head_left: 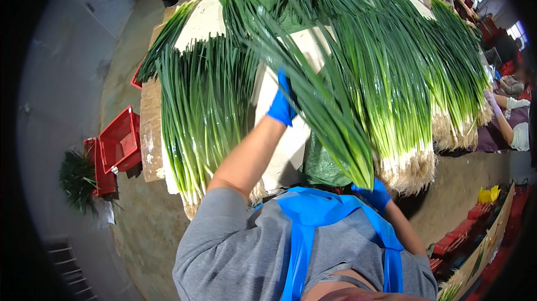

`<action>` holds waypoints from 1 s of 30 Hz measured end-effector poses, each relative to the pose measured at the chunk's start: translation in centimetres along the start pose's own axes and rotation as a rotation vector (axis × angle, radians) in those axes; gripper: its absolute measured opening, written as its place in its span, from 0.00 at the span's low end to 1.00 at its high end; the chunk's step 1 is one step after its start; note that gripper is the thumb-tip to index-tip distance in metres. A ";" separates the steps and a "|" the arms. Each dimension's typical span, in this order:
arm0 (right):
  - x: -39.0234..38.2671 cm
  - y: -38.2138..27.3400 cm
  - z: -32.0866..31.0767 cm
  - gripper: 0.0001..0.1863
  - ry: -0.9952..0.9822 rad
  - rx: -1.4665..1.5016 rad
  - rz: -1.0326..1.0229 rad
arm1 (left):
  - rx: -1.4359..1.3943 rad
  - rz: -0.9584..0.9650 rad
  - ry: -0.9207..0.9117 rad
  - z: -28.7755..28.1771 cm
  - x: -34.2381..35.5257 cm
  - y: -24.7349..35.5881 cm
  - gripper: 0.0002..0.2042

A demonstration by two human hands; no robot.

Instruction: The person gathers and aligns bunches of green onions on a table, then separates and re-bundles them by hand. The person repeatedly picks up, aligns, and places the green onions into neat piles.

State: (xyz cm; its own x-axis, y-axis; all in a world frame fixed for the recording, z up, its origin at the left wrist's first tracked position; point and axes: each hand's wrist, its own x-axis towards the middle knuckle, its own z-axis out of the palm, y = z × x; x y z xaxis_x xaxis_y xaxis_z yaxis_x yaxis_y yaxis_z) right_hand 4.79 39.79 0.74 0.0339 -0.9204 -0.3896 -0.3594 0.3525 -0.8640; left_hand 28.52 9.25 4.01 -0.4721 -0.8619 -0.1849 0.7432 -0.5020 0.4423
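Observation:
A loose bunch of green onions point(330, 116) slants across the table in front of me, its leaf tips blurred by motion. My left hand point(283, 102), in a blue glove, is at the leafy middle of this bunch; one finger shows along its left side and the rest are hidden by the leaves. Low at the root end, my right hand point(375, 193), also blue-gloved, closes around the bunch, with its fingers partly covered. More green onions lie in thick rows to the left point(204, 116) and to the right point(386, 94), roots toward me.
The pale tabletop point(277, 158) carries a green sheet point(324, 161). Red crates point(120, 139) and a heap of green leaves point(77, 180) stand on the floor at left. Other people work at the far side and right. More red crates point(456, 236) are at lower right.

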 end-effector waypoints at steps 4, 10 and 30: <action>5.7 -9.6 1.5 0.22 -0.219 0.372 0.053 | 0.129 0.111 -0.050 2.8 1.7 9.7 0.38; 12.3 -11.9 11.8 0.24 -0.500 0.903 0.169 | 0.495 0.146 0.358 -5.7 -3.4 12.9 0.28; 13.4 -9.1 19.9 0.17 -0.930 0.478 0.627 | 0.794 -0.201 0.440 -11.7 -18.4 -0.4 0.23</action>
State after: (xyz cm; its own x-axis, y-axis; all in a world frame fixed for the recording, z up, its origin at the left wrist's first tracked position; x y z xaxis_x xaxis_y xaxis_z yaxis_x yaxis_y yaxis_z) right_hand 27.04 27.60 -3.01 0.7033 -0.1650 -0.6915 -0.1804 0.8995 -0.3980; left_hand 42.47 24.51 -3.06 -0.2139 -0.7950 -0.5677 0.0483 -0.5890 0.8067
